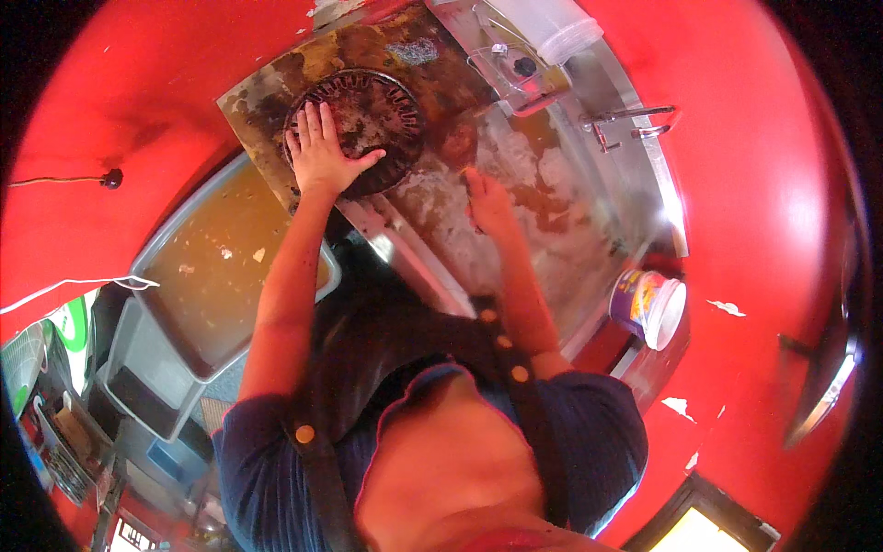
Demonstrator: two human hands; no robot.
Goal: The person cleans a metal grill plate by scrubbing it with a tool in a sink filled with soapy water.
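A round, dark metal grill plate (386, 114) with slots around its rim lies on a stained board (265, 86). My left hand (319, 148) rests flat on the plate's left part, its fingers spread and thumb out to the right. Over the sink (441, 259), which holds brown, foamy water, my right hand (491, 203) is closed around the handle of a tool (459, 145). The tool's reddish-brown head is blurred, so its kind cannot be made out. It is close to the plate's right edge. A greyish scouring pad (414, 52) lies on the board behind the plate.
A grey tub (200, 196) of murky water stands at the left, with another grey tub (141, 345) beside it. A faucet (624, 124), a clear plastic container (510, 76) and a white cylindrical container (552, 27) line the sink's far right side. A plastic bucket (638, 303) sits at right.
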